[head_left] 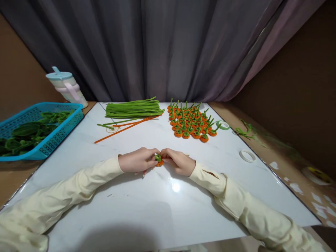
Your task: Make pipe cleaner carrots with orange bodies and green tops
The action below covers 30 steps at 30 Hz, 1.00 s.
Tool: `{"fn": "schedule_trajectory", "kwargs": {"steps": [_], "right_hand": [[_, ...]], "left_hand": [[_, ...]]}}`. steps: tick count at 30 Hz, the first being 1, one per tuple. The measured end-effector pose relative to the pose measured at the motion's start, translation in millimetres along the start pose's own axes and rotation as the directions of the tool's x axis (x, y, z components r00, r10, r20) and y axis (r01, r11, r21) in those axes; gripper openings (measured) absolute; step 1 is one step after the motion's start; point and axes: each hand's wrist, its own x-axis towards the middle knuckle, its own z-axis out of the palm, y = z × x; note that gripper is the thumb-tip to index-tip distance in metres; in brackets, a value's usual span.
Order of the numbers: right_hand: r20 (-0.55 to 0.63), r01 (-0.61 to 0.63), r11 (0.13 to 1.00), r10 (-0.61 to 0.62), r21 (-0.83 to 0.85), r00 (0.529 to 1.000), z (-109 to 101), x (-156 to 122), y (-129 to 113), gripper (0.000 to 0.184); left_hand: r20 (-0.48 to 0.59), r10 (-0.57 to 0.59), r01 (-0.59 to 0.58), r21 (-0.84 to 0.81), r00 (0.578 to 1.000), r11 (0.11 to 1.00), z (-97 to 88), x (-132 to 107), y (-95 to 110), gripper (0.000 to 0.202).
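A handled, lidded tumbler (pixel 67 87) stands near the dark grey curtain (pixel 157 52).

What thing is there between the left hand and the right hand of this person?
In the head view, one small orange piece with a green top is between the left hand and the right hand.

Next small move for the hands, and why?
Probably a light pinch to settle the green top on the small orange piece: the left hand and right hand meet at it, and the stemmed orange pieces beyond show a similar green-on-orange build. The join itself is partly hidden, so that's a guess.
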Motion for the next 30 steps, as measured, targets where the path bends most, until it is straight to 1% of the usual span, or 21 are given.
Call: {"fn": "schedule_trajectory", "kwargs": {"steps": [3, 5, 7, 8, 10, 14, 17, 19, 21, 24, 26, 28, 30], "right_hand": [[-0.052, 0.068, 0.981, -0.078, -0.183, 0.996, 4.6, -1.9, 2.0, 0.030], [-0.061, 0.118, 0.929, -0.148, -0.350, 0.987, 6.1, -2.4, 2.6, 0.036], [-0.057, 0.161, 0.862, -0.215, -0.481, 0.975, 5.9, -2.4, 2.3, 0.035], [-0.053, 0.176, 0.835, -0.238, -0.521, 0.970, 5.4, -2.3, 1.9, 0.033], [-0.042, 0.194, 0.805, -0.261, -0.560, 0.964, 4.6, -2.0, 1.0, 0.028], [-0.022, 0.211, 0.791, -0.273, -0.574, 0.962, 3.9, -1.9, 0.1, 0.025], [-0.034, 0.227, 0.772, -0.305, -0.593, 0.952, 3.1, -1.6, 0.5, 0.024], [-0.045, 0.234, 0.758, -0.327, -0.608, 0.944, 1.9, -1.3, 0.6, 0.025], [-0.049, 0.240, 0.746, -0.342, -0.621, 0.938, 0.6, -0.9, 0.5, 0.026], [-0.042, 0.252, 0.725, -0.361, -0.641, 0.932, -1.0, -0.8, -0.3, 0.030], [-0.026, 0.271, 0.710, -0.378, -0.650, 0.925, -1.9, -1.0, -1.2, 0.032], [-0.017, 0.280, 0.703, -0.384, -0.654, 0.923, -2.7, -1.3, -2.4, 0.032], [-0.016, 0.277, 0.705, -0.379, -0.653, 0.925, -3.5, -1.7, -3.4, 0.031]], "left_hand": [[-0.084, 0.051, -0.053, -0.016, 0.995, 0.998, 4.5, 2.2, -4.6, 0.015], [-0.138, 0.109, -0.113, -0.023, 0.984, 0.993, 7.7, 5.0, -9.0, 0.011], [-0.182, 0.129, -0.141, -0.053, 0.975, 0.989, 10.3, 8.5, -13.2, 0.008], [-0.196, 0.125, -0.142, -0.077, 0.973, 0.987, 11.4, 10.3, -15.0, 0.007], [-0.205, 0.104, -0.135, -0.145, 0.973, 0.980, 13.2, 13.6, -17.7, 0.008], [-0.176, 0.078, -0.130, -0.306, 0.981, 0.943, 16.3, 17.6, -21.3, 0.012], [-0.168, 0.076, -0.132, -0.351, 0.983, 0.927, 18.3, 18.5, -23.6, 0.016], [-0.182, 0.092, -0.148, -0.323, 0.979, 0.935, 19.4, 18.6, -25.1, 0.016], [-0.228, 0.136, -0.190, -0.239, 0.964, 0.952, 20.3, 18.6, -26.7, 0.016], [-0.304, 0.240, -0.264, -0.040, 0.922, 0.964, 21.2, 18.0, -28.7, 0.014], [-0.325, 0.304, -0.296, 0.075, 0.895, 0.952, 21.6, 17.5, -29.9, 0.014], [-0.334, 0.353, -0.321, 0.149, 0.874, 0.935, 22.0, 17.2, -31.3, 0.013], [-0.343, 0.391, -0.345, 0.190, 0.854, 0.919, 22.4, 17.5, -32.9, 0.012]]}}
